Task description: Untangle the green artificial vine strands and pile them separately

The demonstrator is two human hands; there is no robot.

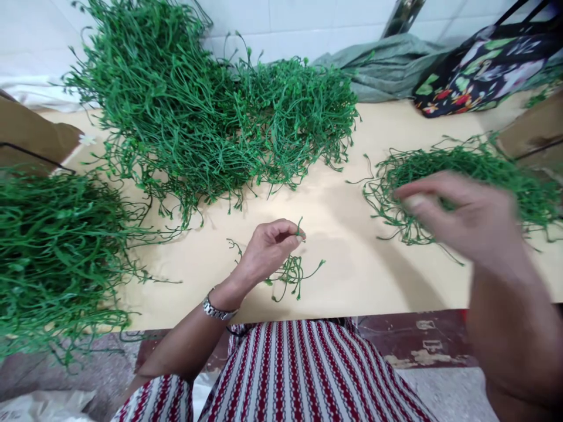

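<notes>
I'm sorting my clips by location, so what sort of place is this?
Probably a simple indoor workroom for handwork, though one view can't settle it. A large heap of thin green stems lies on a pale tabletop, with a white tiled wall behind.

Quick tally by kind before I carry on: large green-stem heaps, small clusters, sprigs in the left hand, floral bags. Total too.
Large green-stem heaps: 3 (back heap, counted as one joined mass; left heap; right heap)
Small cluster: 1
Sprig in left hand: 1
Floral bag: 1
Total: 6
</notes>
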